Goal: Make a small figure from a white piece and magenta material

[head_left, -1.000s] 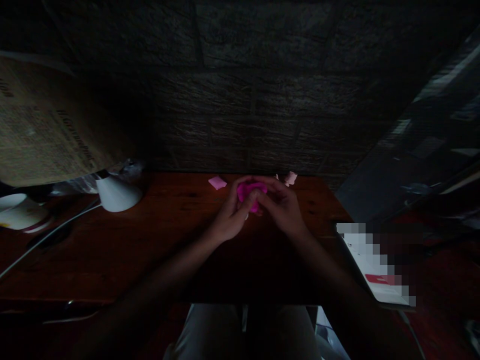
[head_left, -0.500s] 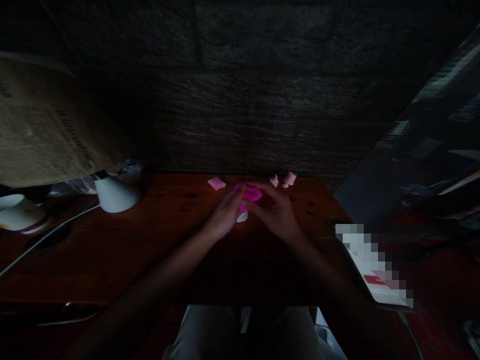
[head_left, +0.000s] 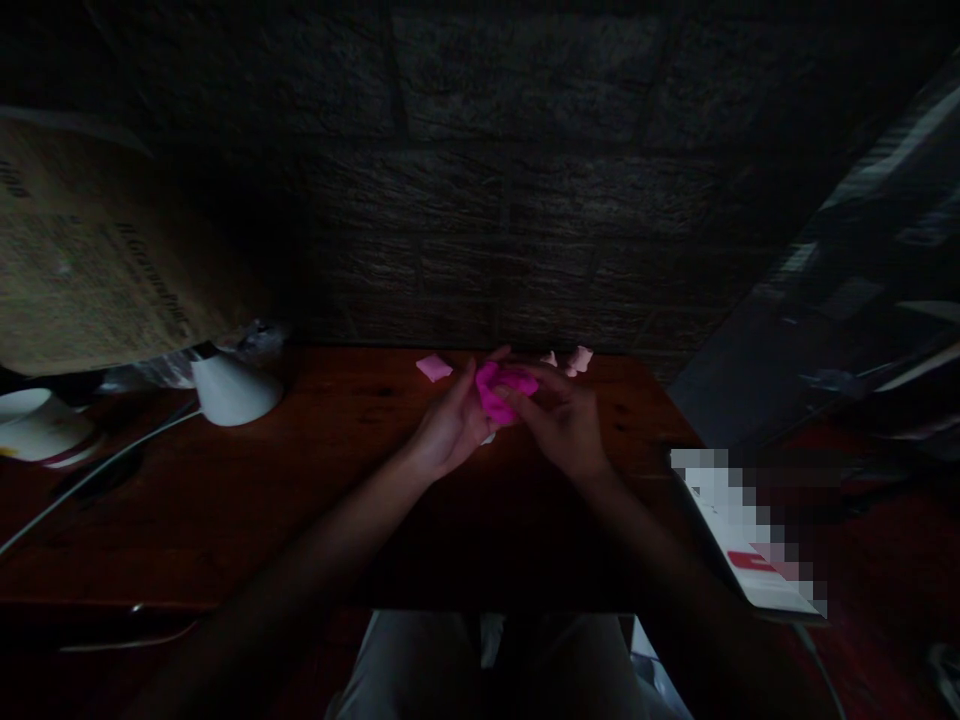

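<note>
A bright pink lump of what looks like modelling clay [head_left: 491, 397], flattened and uneven, is held between my two hands above the table. My left hand [head_left: 450, 425] cradles it from the left, palm turned up, the thumb raised and some fingers behind the clay. From the right, my right hand [head_left: 566, 420] grips its edge, thumb pressed on the near face and fingers curled along the far side. A small white piece [head_left: 489, 438] shows just below my left hand, mostly hidden.
Near the wall lie a pale pink square piece [head_left: 433, 368] and light pink lumps [head_left: 580, 360]. On the left are a white cone-shaped base [head_left: 234, 388] with a cable, a white cup [head_left: 37, 425] and a printed brown sheet [head_left: 90, 250]. A pixelated white object [head_left: 757, 540] sits right.
My left hand has opened out and its thumb has come off the clay. The clay has shifted slightly right, with my right thumb now on its face. The white piece is more covered.
</note>
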`<state>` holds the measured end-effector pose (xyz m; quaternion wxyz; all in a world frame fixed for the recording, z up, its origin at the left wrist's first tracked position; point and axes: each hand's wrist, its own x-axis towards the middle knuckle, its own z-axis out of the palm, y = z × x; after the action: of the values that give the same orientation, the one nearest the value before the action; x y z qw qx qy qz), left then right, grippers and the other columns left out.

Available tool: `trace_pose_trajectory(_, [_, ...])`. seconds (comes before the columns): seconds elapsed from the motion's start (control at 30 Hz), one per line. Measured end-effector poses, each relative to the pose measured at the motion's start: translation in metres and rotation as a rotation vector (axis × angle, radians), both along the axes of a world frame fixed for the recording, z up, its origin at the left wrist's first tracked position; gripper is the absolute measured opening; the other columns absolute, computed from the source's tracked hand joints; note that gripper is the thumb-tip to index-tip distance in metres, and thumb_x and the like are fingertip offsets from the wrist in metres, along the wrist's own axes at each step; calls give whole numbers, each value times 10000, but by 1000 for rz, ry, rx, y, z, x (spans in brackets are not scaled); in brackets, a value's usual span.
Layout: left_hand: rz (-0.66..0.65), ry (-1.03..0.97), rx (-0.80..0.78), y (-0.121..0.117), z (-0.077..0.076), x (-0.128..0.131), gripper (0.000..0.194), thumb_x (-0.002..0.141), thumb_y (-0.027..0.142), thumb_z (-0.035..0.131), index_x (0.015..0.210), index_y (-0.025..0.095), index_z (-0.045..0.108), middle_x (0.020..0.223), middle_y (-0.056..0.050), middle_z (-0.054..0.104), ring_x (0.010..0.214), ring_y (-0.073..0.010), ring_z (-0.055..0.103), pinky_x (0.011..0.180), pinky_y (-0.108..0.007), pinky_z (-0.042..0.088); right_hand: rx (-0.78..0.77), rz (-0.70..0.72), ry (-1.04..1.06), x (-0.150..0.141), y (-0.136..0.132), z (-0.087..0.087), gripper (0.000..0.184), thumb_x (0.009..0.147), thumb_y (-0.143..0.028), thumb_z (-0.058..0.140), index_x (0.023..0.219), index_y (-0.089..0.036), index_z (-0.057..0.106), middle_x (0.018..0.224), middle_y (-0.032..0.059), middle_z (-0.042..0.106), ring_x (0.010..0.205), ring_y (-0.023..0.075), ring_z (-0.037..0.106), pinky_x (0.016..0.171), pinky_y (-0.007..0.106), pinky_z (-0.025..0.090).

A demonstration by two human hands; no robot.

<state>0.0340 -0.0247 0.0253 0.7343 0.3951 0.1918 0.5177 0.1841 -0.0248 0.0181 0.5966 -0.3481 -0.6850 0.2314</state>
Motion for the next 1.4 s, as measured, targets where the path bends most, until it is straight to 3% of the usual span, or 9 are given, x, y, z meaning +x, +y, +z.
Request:
trace_pose_trajectory(0.2, [-2,5,-53,1,-4,-1,453,942,583,628,1265,270,681,1050,-32,764,947,-158,721,783,-254,571,-1,82,-89,-1,1,-1,184,928,-355,723,1085,-286,787,1146,54,784,1062,231,729,980,415,561])
trace_pose_trajectory(0.37, [125,-29,-69,5,-3,-2,276,962,448,664,1052,193,718,1000,-13,748,852,-89,692,789,-192,545,123,121,-237,-4,-3,2,358,910,-365,736,1262,-297,725,1325,82,719,1293,270,619,1115,485,479])
trace_pose_trajectory(0.53, [224,-41,-78,7,-3,-3,185,911,356,741,958,196,661,893,25,712,749,-76,666,719,-199,537,177,-9,-207,-5,-9,4,363,938,-367,688,1295,-299,698,1288,74,736,1228,273,651,1096,484,485])
trace_pose_trajectory(0.67, [144,-38,-101,8,2,-7,244,896,396,738,887,195,600,676,49,622,518,-66,558,533,-195,460,83,-178,-31,2,-1,0,254,988,-440,610,1073,-256,764,1075,61,787,1027,248,713,948,412,546])
trace_pose_trajectory(0.87, [38,-68,-118,3,9,-9,335,822,443,800,808,184,587,580,66,517,437,-41,430,401,-160,276,-71,-190,58,2,5,-3,397,989,-538,571,832,-231,769,826,35,780,809,213,718,772,348,553])
trace_pose_trajectory(1.0, [75,-34,-74,2,6,-7,303,705,168,850,919,180,635,661,71,589,516,-39,521,498,-156,413,-90,-166,10,-1,1,-2,427,980,-559,574,802,-220,764,774,30,761,749,202,697,713,332,539])
trace_pose_trajectory(1.13, [127,-16,-43,4,4,-8,302,734,59,703,998,183,623,942,-14,738,852,-154,722,878,-346,578,-94,-184,-22,-1,1,-2,496,971,-583,569,663,-211,682,590,-6,621,567,147,553,549,287,440])
trace_pose_trajectory(1.2, [122,-16,-15,4,5,-10,330,731,44,668,1023,187,611,1058,-45,757,907,-184,736,902,-384,579,-99,-195,-21,0,1,-2,511,971,-585,566,636,-212,662,569,-12,596,537,132,514,520,281,411])
trace_pose_trajectory(1.4, [113,-38,21,-1,9,-11,368,705,78,731,1029,198,603,911,-4,763,488,-52,548,447,-162,414,-153,-133,49,-2,2,-1,522,948,-639,572,714,-201,732,695,40,753,629,169,691,621,301,543])
